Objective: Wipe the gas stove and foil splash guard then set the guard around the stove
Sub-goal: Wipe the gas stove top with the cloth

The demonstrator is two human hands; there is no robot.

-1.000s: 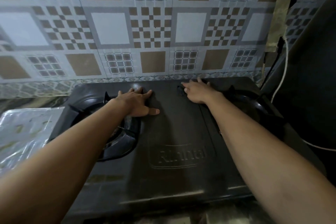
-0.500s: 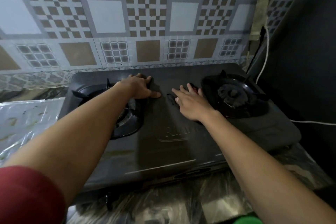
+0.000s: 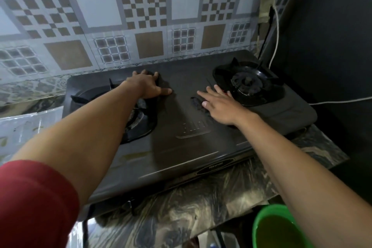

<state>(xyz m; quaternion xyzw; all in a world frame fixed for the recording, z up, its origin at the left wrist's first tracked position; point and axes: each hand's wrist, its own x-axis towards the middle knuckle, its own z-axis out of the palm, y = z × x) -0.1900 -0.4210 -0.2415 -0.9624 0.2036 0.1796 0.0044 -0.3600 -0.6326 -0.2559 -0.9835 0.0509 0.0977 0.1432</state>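
Note:
The black two-burner gas stove [image 3: 181, 147] stands on a marbled counter against the tiled wall. My left hand [image 3: 147, 85] lies flat and empty on the stove top near its back edge, just right of the left burner [image 3: 138, 123]. My right hand [image 3: 219, 102] presses, fingers spread, on a dark cloth [image 3: 196, 103] in the middle of the stove, left of the right burner [image 3: 247, 83]. A bit of red shows under its fingers. The foil splash guard [image 3: 26, 131] lies flat on the counter left of the stove.
A green basin [image 3: 279, 227] sits low at the bottom right, below the counter edge [image 3: 201, 217]. A white cable [image 3: 276, 32] hangs down the right corner and runs along a dark wall [image 3: 332, 46] close to the stove's right side.
My right hand has slid with the cloth from the stove's back edge towards the middle. My left hand has stayed put. The view has pulled back, showing the counter front and the basin.

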